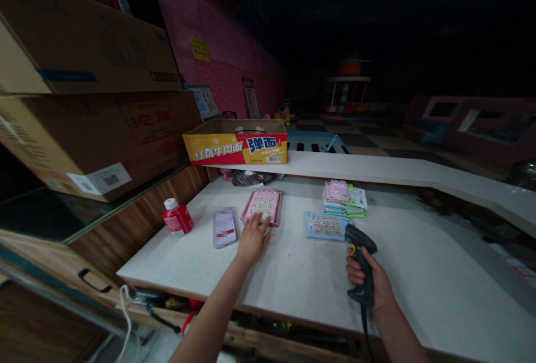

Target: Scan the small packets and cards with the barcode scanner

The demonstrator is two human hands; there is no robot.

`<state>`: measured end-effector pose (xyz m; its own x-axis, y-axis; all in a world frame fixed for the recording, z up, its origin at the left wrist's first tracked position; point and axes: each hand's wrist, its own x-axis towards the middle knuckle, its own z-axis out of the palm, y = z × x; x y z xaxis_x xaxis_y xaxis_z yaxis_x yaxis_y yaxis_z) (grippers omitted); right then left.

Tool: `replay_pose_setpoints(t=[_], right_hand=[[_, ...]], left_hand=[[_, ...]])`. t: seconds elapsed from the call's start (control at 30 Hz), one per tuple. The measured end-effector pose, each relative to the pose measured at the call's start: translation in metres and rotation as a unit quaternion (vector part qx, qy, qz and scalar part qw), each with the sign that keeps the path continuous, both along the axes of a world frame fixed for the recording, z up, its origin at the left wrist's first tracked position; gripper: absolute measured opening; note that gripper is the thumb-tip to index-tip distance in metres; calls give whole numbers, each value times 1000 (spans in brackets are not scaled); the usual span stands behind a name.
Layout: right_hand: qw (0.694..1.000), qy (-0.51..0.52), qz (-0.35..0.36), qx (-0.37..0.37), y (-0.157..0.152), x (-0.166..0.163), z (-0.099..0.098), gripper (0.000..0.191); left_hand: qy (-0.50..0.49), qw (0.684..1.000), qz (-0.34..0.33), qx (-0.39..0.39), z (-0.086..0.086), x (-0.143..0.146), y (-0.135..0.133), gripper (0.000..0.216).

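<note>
My left hand (254, 238) rests with fingers spread on the near edge of a pink packet (263, 204) printed with a grid of small pictures. In my right hand (377, 279) is a black barcode scanner (363, 265), gripped by its handle, its cable running down off the table edge. Just beyond the scanner's head lies a blue packet (324, 225) with a similar grid. A pile of pink, green and blue packets (345, 198) sits behind that one. To the left of my left hand lies a phone (225, 227), its screen blurred out.
A red bottle with a white cap (178, 218) stands at the white table's (293, 273) left side. An open noodle carton (238, 148) sits on the raised ledge (377, 167) behind. Large cardboard boxes (100, 139) are stacked at left. Cables hang below the front edge.
</note>
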<state>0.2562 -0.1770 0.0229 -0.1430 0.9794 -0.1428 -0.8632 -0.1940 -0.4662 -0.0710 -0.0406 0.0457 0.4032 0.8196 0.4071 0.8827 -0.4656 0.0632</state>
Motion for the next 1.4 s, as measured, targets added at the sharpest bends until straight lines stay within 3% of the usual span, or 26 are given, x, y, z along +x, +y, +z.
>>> replay_pose_setpoints(t=[0.23,0.37,0.47,0.6,0.73,0.83,1.03,1.1,1.27,1.33,1.4], right_hand=[[1000,-12,4,-4,2,-1,1,27],[1000,-20,-7,-11,4,-3,3,27],[1000,-25,-10,-15,5,-4,5,29],[999,-25,-18,-17,6,-5,5,36],[999,-33,-9,-13,9,-6,4,36],[999,-31,-4,-7,10,-6,4,35],[1000,-22,-11,-14,12,-6,4,36],[1000,-23,-10,-14,12,-6,4,36],[999,-33,-16,-11,10,-6,6,35],[999,-41,-20,-6,9,-7,7,35],[998,-52,-23,-1,6,-8,10,34]], left_hand=[[-24,999,-33,7,10,0,9,45],[-78,995,-54,12,18,36,-1,32],[-116,989,-75,-57,22,78,-4,26],[-180,961,5,-209,26,133,5,26],[-160,949,104,-251,29,167,16,49],[-140,944,127,-272,28,174,23,67],[-194,932,118,-283,20,160,37,62],[-257,905,131,-313,19,155,40,59],[-441,752,108,-478,20,140,40,27],[-469,707,81,-522,22,131,39,26],[-518,641,50,-564,24,119,37,30]])
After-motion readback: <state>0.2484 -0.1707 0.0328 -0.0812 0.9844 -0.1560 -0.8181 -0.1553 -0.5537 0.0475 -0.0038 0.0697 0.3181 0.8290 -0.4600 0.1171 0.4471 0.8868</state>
